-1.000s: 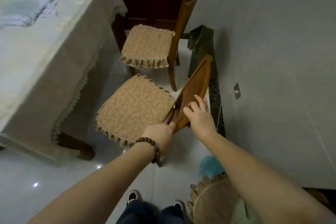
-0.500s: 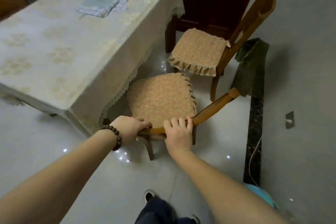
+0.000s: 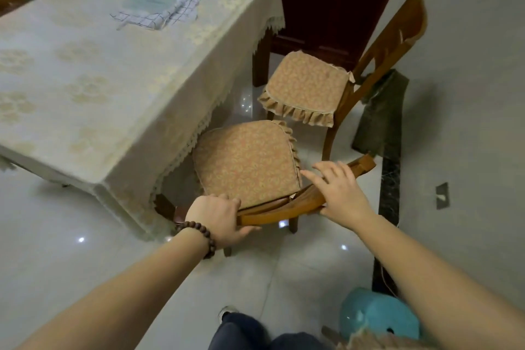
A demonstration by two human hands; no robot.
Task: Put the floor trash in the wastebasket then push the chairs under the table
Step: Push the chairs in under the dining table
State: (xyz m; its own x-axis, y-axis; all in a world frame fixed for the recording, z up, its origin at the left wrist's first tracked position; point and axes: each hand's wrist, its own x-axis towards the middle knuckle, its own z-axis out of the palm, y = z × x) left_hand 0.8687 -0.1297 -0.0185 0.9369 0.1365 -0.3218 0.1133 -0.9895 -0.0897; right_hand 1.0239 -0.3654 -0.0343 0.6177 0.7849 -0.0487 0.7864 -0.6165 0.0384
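A wooden chair [image 3: 287, 209] with a tan frilled seat cushion [image 3: 244, 162] stands at the table's near corner, its seat partly under the tablecloth edge. My left hand [image 3: 218, 217] grips the left end of the chair's top rail, thumb underneath. My right hand [image 3: 336, 189] lies on the rail's right part with fingers spread and straight. A second chair [image 3: 380, 57] with the same kind of cushion stands farther back, pulled out from the table [image 3: 119, 71], which is covered by a cream lace-edged cloth.
A dark red cabinet [image 3: 326, 0] stands behind the far chair. A grey wall runs along the right with a dark baseboard strip [image 3: 390, 176] and a dark cloth [image 3: 380, 113] leaning on it. A teal object [image 3: 377, 315] sits by my feet. A checked cloth [image 3: 159, 7] lies on the table.
The near chair has swung round and moved in toward the table, its seat now partly under the cloth. My right hand has loosened from gripping the rail to spread fingers.
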